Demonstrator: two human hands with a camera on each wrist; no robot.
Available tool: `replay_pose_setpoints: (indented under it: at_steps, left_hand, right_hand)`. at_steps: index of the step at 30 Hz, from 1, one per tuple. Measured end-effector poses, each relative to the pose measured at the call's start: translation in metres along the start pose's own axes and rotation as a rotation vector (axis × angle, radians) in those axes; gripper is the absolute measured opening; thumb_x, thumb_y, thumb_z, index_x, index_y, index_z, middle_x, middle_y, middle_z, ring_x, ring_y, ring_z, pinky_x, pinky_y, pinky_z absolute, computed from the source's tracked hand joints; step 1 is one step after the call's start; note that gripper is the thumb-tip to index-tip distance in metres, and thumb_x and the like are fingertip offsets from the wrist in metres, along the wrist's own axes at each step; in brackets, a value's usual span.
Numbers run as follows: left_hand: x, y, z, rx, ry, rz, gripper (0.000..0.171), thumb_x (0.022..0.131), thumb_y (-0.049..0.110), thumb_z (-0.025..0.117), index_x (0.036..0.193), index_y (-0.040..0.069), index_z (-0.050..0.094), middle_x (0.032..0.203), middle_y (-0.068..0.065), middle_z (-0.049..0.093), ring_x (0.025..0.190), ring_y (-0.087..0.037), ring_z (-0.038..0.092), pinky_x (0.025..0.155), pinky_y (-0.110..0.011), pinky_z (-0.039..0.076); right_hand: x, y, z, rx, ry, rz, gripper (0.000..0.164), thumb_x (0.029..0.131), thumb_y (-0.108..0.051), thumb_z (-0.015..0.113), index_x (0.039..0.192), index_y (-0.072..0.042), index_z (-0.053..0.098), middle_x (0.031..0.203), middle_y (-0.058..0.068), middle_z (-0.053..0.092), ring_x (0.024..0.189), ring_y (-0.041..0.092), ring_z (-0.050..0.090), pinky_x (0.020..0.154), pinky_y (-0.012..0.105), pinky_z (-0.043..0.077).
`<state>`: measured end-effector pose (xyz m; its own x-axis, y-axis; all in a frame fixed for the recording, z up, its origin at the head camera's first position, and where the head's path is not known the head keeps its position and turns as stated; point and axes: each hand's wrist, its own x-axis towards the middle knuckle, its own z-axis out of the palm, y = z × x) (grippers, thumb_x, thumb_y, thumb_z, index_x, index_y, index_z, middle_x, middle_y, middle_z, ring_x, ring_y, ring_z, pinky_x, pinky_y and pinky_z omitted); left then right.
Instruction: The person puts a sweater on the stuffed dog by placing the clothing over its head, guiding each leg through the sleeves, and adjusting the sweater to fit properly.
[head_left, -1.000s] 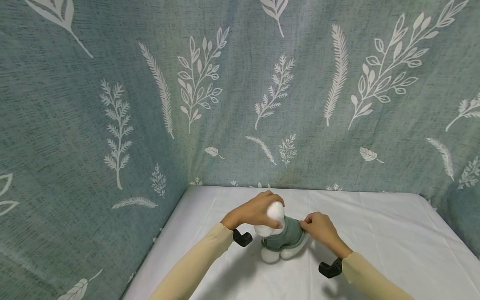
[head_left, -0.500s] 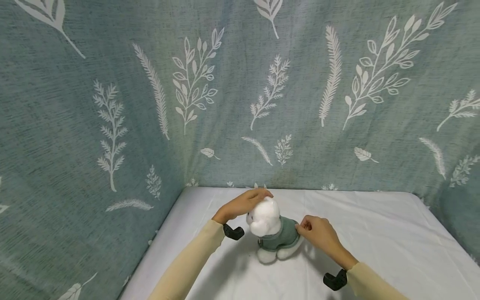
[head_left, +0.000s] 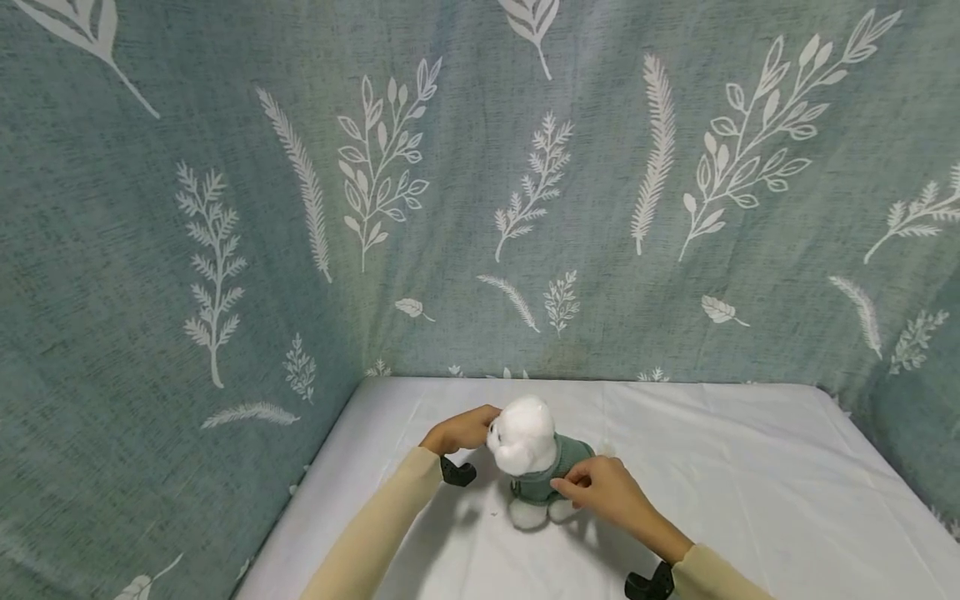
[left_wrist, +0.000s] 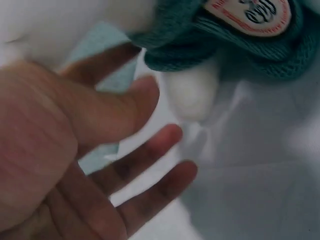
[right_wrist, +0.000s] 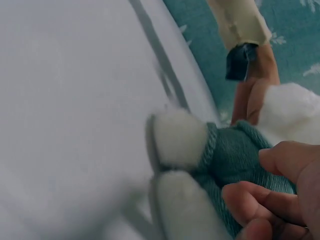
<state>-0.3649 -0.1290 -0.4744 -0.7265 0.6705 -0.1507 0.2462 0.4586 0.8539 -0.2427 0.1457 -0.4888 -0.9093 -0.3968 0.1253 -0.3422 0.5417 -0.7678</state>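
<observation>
A white plush toy (head_left: pixel 522 437) in a green knitted sweater (head_left: pixel 573 452) sits upright on the white sheet, its head toward the left. My left hand (head_left: pixel 462 429) is at the left side of its head, fingertips partly hidden behind it. In the left wrist view the fingers of that hand spread loosely below the toy, with nothing gripped. My right hand (head_left: pixel 603 492) is at the sweater's near side. Its thumb and bent forefinger stand apart in the right wrist view, the knit showing between them; whether they touch it I cannot tell. A lettered patch (left_wrist: pixel 257 15) shows on the sweater.
The white sheet (head_left: pixel 750 483) covers the surface around the toy. Green leaf-patterned cloth (head_left: pixel 465 208) hangs as walls behind and at both sides. A black wrist device (head_left: pixel 457 472) sits on each arm.
My left hand has come off the top of the toy's head and moved down to its left side. My right hand has left the sweater's rear edge and moved left along its near side.
</observation>
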Motion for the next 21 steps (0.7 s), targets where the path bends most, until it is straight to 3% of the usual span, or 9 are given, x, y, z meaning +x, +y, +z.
replay_pose_setpoints:
  at_steps: [5,8,14,19,21]
  left_hand:
    - [0.009,-0.003,0.007,0.024,-0.045,0.053,0.020,0.102,0.011,0.066,0.119,0.004,0.073,0.091,0.004,0.065,0.081,-0.011,0.053,0.077,-0.031,0.045]
    - [0.012,-0.004,0.009,0.025,-0.036,0.089,0.018,0.100,0.008,0.068,0.116,0.003,0.073,0.086,0.006,0.063,0.075,-0.011,0.050,0.073,-0.030,0.042]
    - [0.011,-0.002,0.012,0.046,0.033,0.110,0.026,0.094,0.007,0.074,0.120,0.005,0.073,0.103,0.002,0.071,0.087,-0.007,0.057,0.082,-0.028,0.047]
    - [0.008,-0.002,0.018,0.081,0.080,0.119,0.042,0.096,0.015,0.074,0.137,0.013,0.066,0.128,-0.001,0.068,0.114,-0.011,0.062,0.097,-0.033,0.049]
    - [0.007,-0.002,0.021,0.078,0.098,0.112,0.037,0.097,0.015,0.074,0.133,0.013,0.068,0.126,-0.002,0.068,0.110,-0.012,0.062,0.093,-0.033,0.050]
  right_hand:
    - [0.000,-0.001,0.007,0.045,-0.036,0.016,0.033,0.096,-0.045,0.071,0.089,-0.014,0.082,0.069,-0.004,0.071,0.059,0.024,0.066,0.047,0.032,0.050]
    - [0.000,-0.004,0.009,0.058,-0.038,0.033,0.035,0.095,-0.047,0.072,0.090,-0.014,0.082,0.069,-0.004,0.071,0.052,0.023,0.063,0.041,0.033,0.046]
    - [0.001,-0.010,0.013,0.093,-0.024,0.073,0.032,0.093,-0.045,0.076,0.088,-0.013,0.080,0.070,0.001,0.072,0.042,0.013,0.053,0.043,0.033,0.048]
    - [0.001,-0.011,0.010,0.078,0.059,0.109,0.032,0.088,-0.043,0.081,0.081,-0.012,0.074,0.067,0.001,0.070,0.049,0.016,0.060,0.047,0.033,0.050]
    - [0.001,-0.010,0.006,0.044,0.104,0.130,0.032,0.086,-0.041,0.084,0.080,-0.013,0.070,0.068,-0.001,0.068,0.054,0.017,0.061,0.050,0.033,0.050]
